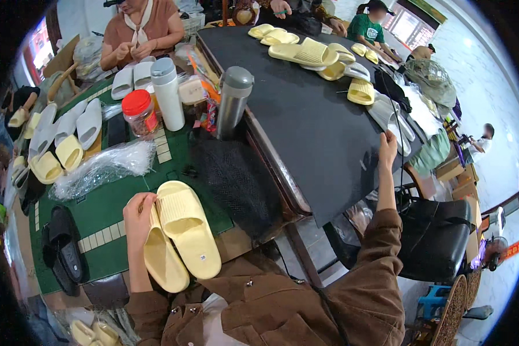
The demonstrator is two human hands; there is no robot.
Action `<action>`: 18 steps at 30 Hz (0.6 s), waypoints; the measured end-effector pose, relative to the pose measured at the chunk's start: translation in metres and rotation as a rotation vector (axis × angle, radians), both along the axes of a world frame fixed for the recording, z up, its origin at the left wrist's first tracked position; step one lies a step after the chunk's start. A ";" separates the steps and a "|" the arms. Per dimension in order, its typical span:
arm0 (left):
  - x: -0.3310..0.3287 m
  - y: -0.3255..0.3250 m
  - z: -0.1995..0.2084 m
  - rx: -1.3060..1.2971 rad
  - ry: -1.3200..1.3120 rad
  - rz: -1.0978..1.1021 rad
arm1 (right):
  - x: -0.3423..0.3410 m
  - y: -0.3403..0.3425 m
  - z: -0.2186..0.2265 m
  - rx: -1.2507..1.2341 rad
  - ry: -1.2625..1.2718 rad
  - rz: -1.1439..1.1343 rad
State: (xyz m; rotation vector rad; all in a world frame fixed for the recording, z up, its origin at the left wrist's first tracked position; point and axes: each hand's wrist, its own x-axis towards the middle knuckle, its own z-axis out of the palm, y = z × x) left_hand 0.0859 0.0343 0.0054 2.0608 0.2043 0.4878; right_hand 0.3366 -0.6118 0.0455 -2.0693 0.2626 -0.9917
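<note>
At the front of the green mat, my left hand (137, 222) is closed on the near-left side of a pale yellow slipper pair (191, 233). The two slippers lie side by side, ribbed straps upward, and a small white sticker shows on one insole. My right hand (388, 150) reaches far over the dark table, fingers closed at the edge of a light grey slipper (393, 122); the exact contact is partly hidden. Beyond it lie more yellow slippers (311, 53) in a loose row. A thin black cord (399, 130) passes close by the right hand.
Bottles (168, 95) (234, 101) and a red-lidded jar (139, 112) stand on the green mat (106, 256). Around them are clear plastic bags (106, 167), black mesh (233, 184), black slippers (66, 248) and grey slippers (75, 122). A black chair (435, 236) stands at right; other people sit around the tables.
</note>
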 end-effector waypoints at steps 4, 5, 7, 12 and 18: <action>0.000 0.002 -0.001 -0.004 0.028 0.027 | 0.034 -0.021 0.000 -0.301 0.179 -0.217; 0.000 0.004 -0.004 0.003 0.031 0.031 | 0.041 -0.025 0.004 -0.283 0.233 -0.206; -0.001 0.004 -0.004 0.033 0.028 0.038 | 0.055 -0.032 0.005 -0.227 0.299 -0.181; -0.001 0.004 -0.001 0.057 0.045 0.037 | 0.090 -0.069 -0.013 -0.264 0.304 -0.092; 0.001 0.003 -0.005 0.036 0.043 0.042 | 0.107 -0.086 -0.024 -0.015 0.172 -0.049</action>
